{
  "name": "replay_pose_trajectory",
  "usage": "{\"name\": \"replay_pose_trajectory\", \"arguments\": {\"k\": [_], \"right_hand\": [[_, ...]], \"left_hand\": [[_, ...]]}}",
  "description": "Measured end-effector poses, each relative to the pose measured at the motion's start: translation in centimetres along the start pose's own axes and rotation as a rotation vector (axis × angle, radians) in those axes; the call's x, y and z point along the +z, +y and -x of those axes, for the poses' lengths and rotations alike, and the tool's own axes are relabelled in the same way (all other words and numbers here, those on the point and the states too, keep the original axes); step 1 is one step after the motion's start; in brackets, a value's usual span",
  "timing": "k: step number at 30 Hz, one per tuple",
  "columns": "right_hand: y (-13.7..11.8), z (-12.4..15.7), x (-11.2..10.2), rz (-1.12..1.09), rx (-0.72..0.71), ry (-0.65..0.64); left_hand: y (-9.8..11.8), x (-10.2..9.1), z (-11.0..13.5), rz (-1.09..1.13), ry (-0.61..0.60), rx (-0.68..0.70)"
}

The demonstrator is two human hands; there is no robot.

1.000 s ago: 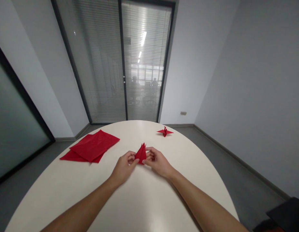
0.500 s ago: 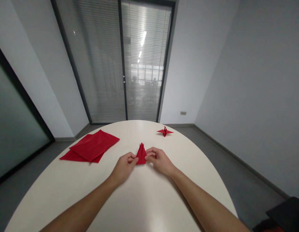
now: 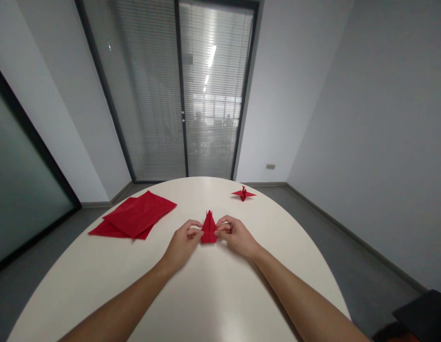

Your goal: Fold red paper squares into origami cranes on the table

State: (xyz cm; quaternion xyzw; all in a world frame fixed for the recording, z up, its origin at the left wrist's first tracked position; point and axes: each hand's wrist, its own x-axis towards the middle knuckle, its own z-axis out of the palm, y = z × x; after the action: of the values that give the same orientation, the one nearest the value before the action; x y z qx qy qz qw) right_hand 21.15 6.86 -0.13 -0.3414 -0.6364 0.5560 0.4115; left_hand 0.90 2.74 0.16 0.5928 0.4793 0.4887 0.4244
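A small folded piece of red paper (image 3: 208, 229) is held just over the table, its pointed end facing away from me. Thin points stick up beside its tip, and a crease runs down its middle. My left hand (image 3: 184, 241) pinches its left edge between thumb and fingers. On the right edge, my right hand (image 3: 237, 236) grips it the same way, thumb on the near face. A finished red paper crane (image 3: 244, 194) with spread wings stands farther back to the right. Several red paper sheets (image 3: 140, 214) lie overlapping on the left.
The round white table (image 3: 192, 304) has its far edge near a glass partition with blinds (image 3: 213, 142). A dark object (image 3: 425, 313), perhaps part of a chair, shows at the lower right. Grey walls and floor surround the table.
The left index finger has lifted slightly from the folded paper, while the thumb stays on its edge. More of the paper's lower left part shows. The crane and sheets have stayed put.
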Motion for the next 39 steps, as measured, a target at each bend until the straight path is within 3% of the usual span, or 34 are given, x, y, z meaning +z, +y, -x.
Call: {"name": "replay_pose_trajectory", "arguments": {"k": [13,28,39], "right_hand": [[-0.14,0.06,0.02,0.017,-0.066,-0.044],[0.23,0.04,-0.44,0.140,-0.002,-0.015],[0.17,-0.02,-0.10,0.075,-0.018,0.005]], "left_hand": [[-0.41,-0.07,-0.30,0.011,-0.017,0.039],[-0.05,-0.05,-0.01,0.033,-0.003,0.040],[-0.32,0.07,-0.13,-0.044,0.009,0.033]]}}
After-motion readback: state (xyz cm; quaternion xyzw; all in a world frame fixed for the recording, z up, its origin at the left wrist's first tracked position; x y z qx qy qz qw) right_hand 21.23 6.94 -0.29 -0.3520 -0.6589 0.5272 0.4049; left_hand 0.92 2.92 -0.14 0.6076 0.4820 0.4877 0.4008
